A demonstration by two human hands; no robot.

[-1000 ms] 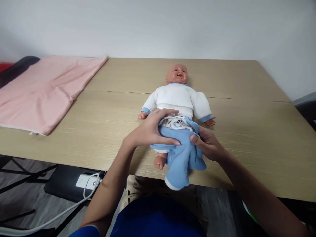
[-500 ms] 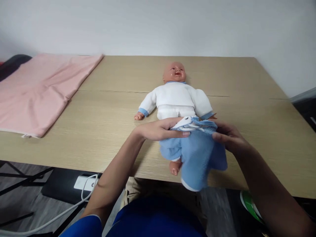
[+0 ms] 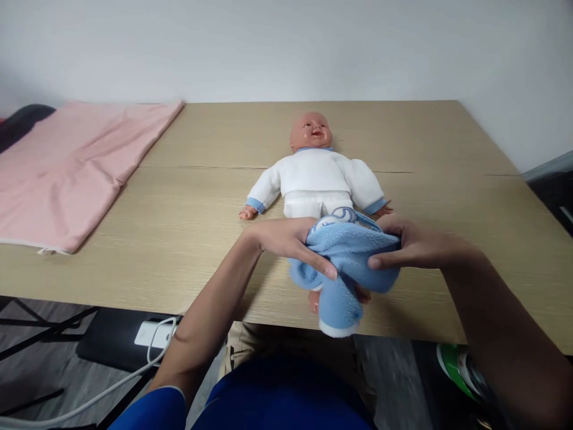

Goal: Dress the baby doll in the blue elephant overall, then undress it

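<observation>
gripping the blue garment [image 3: 358, 242] with left hand [image 3: 290, 236] and right hand [image 3: 414, 243], fingers [image 3: 329, 272] on opposite sides; spread cloth evenly, without dragging the doll [image 3: 316, 173] askew.

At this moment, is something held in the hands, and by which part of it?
The light-blue garment is held at its bunched upper part: left hand on one side, right hand on the other.

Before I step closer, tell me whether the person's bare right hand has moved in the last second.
Yes: the right hand, holding the light-blue fuzzy fabric garment, has moved rightward, judged against the tan wooden table.
</observation>
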